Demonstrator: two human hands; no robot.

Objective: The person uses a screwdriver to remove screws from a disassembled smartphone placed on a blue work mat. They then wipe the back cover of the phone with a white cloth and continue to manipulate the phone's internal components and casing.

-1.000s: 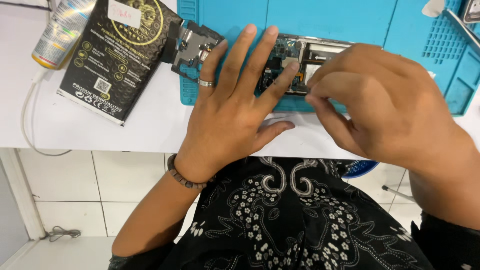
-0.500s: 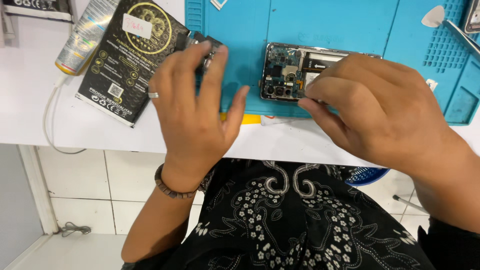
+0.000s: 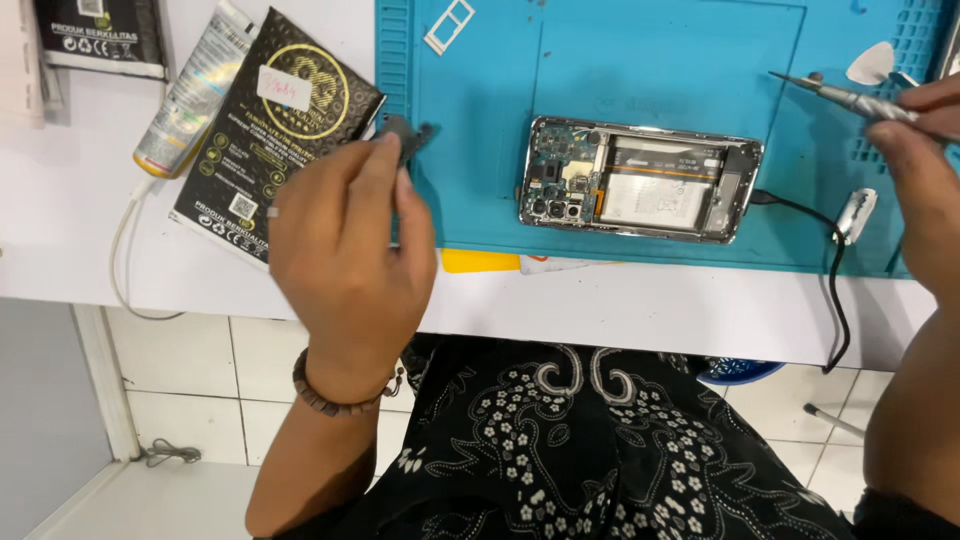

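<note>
An opened phone (image 3: pixel 640 180) lies with its back off on the blue work mat (image 3: pixel 660 60), showing its boards and a white battery. My left hand (image 3: pixel 345 270) hovers over the mat's left edge, and its fingertips pinch a small dark grey cover piece (image 3: pixel 408 135). It wears a ring and a bead bracelet. My right hand (image 3: pixel 925 170) is at the far right edge, away from the phone, gripping a thin metal screwdriver (image 3: pixel 845 97) whose tip points left.
A black foil package (image 3: pixel 275 130) and a silver tube (image 3: pixel 195 95) lie left of the mat, with a black box (image 3: pixel 100 35) behind them. On the mat sit a white card tray (image 3: pixel 450 25) and a pick (image 3: pixel 870 62). A black cable (image 3: pixel 835 290) runs from the phone over the table edge.
My left hand has lifted off the phone and moved left to the dark cover piece. My right hand has drawn back from the phone to the right edge, now with the screwdriver.
</note>
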